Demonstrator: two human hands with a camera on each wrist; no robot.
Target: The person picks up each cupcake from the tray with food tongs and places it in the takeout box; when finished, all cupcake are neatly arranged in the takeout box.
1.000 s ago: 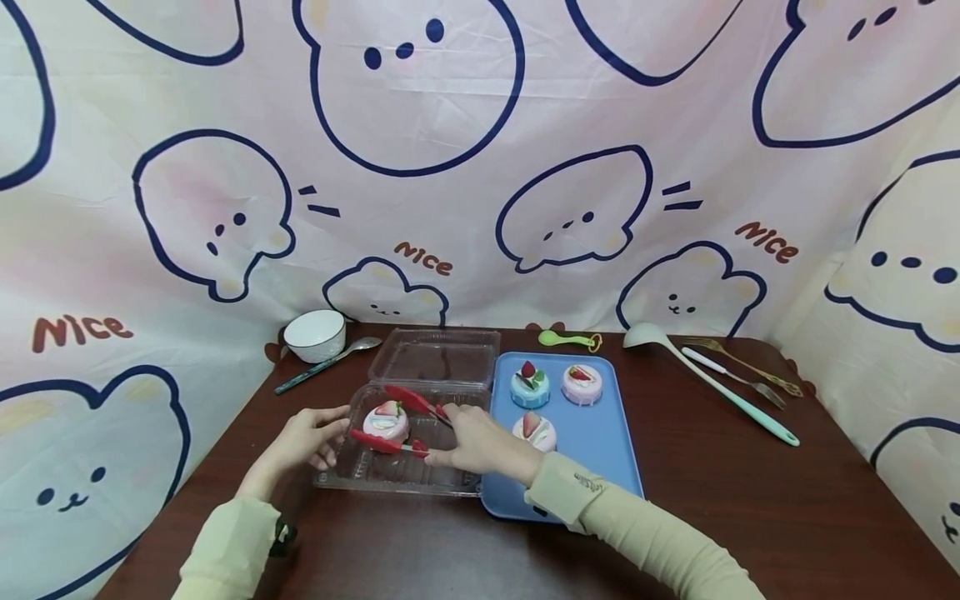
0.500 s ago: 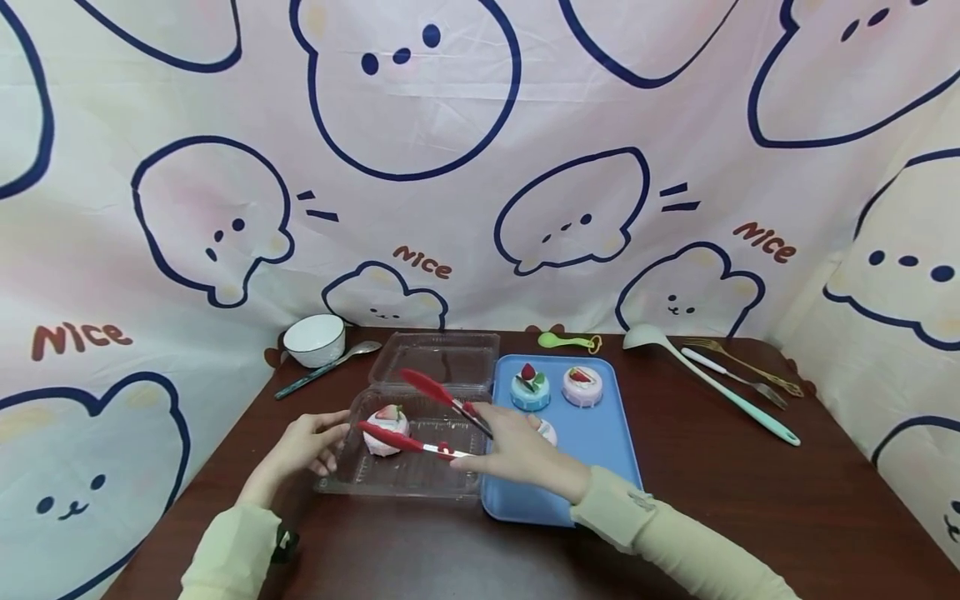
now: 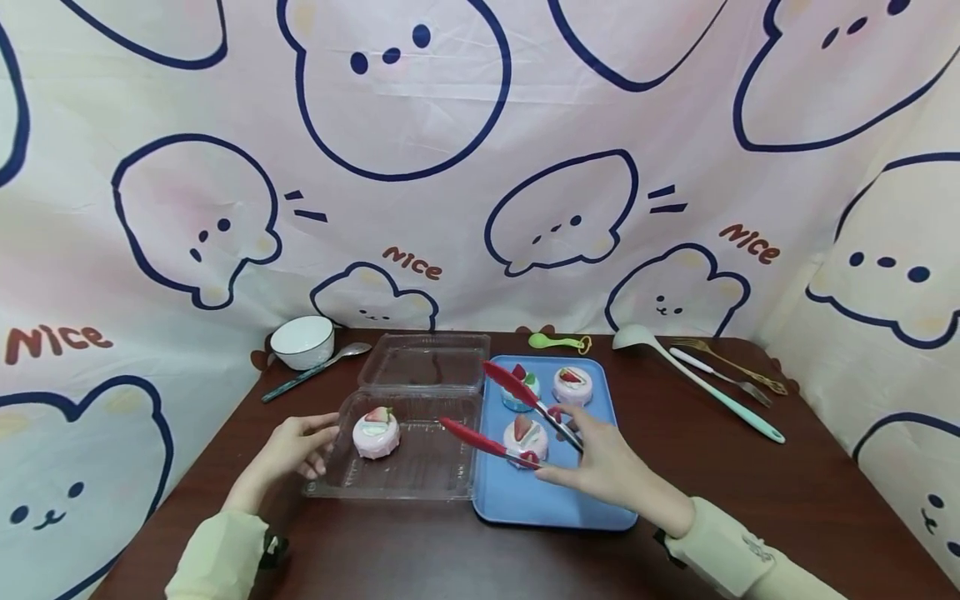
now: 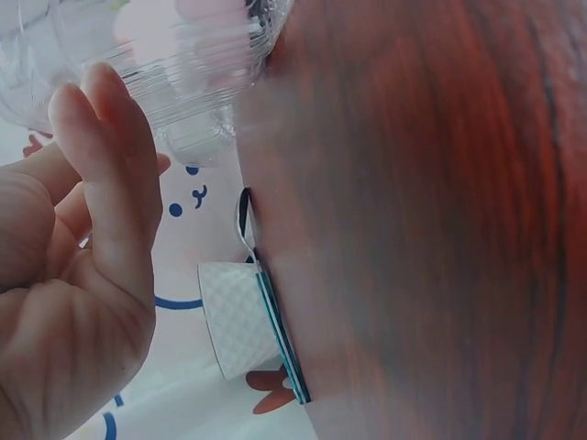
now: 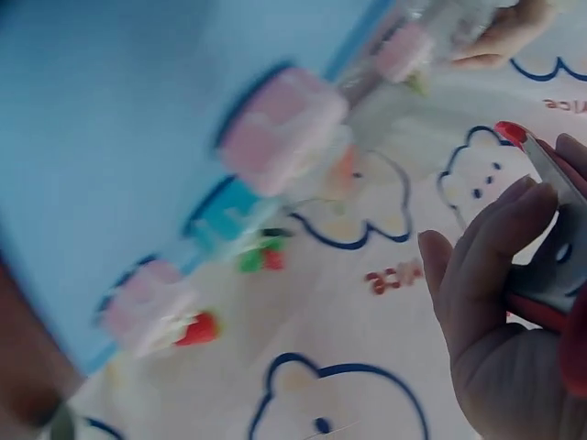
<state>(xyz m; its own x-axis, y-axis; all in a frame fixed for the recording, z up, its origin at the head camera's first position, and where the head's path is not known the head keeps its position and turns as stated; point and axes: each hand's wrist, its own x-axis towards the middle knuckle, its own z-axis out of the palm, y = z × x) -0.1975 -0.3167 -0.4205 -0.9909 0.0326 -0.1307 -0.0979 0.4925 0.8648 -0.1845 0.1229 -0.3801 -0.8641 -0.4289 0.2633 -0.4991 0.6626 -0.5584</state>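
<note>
My right hand [image 3: 611, 462] grips red-tipped tongs [image 3: 510, 382] above the blue tray [image 3: 555, 504]. The tongs' arms are spread with nothing between the tips. Below them on the tray sit a pink toy cake [image 3: 527, 437] with a strawberry slice, a blue toy cake [image 3: 512, 402] partly covered by the tongs, and another pink cake [image 3: 573, 388]. Inside the hinged clear plastic container [image 3: 420, 487] stands one more pink strawberry cake [image 3: 377, 435]. At that container's left wall, my left hand [image 3: 288, 454] touches with relaxed fingertips, also seen beside the plastic in the left wrist view.
A white bowl [image 3: 303, 343] and a spoon [image 3: 303, 382] lie at the back left. Behind the tray is a small green spoon [image 3: 553, 341]. At right are a mint ladle [image 3: 720, 396], a white-handled fork [image 3: 716, 372] and a gold fork [image 3: 738, 364]. A printed cloth [image 3: 420, 208] hangs behind.
The tongs have come away from the cake in the container, leaving it there, and my right hand has carried them right, over the tray. My left hand stays at the container's left side.
</note>
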